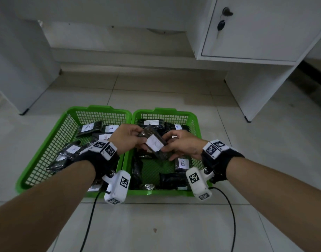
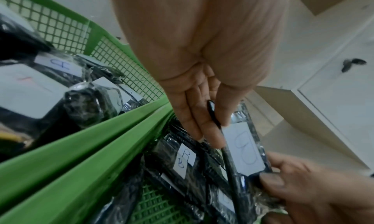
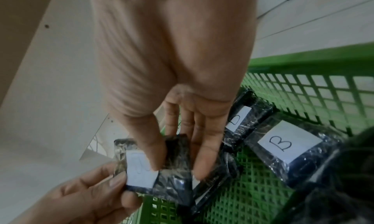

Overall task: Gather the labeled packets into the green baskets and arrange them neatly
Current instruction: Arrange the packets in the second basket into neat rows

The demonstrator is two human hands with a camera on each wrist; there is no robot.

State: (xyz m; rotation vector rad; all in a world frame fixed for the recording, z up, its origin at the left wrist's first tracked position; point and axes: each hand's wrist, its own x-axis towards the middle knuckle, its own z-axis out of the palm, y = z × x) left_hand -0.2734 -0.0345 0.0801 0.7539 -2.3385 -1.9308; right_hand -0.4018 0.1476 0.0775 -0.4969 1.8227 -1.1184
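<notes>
Both hands [image 1: 128,138] [image 1: 182,145] gripping packet [image 1: 154,144], over basket [image 1: 193,116]

Pale tiled floor [image 1: 165,224], white locked cabinet [image 1: 256,33].

Two green baskets [image 1: 105,109] sit touching on the pale tiled floor [image 1: 156,224].

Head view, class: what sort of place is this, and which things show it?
Probably an office or storeroom floor: pale floor tiles, a white cabinet with a key in its lock, and two green baskets holding labelled packets.
</notes>
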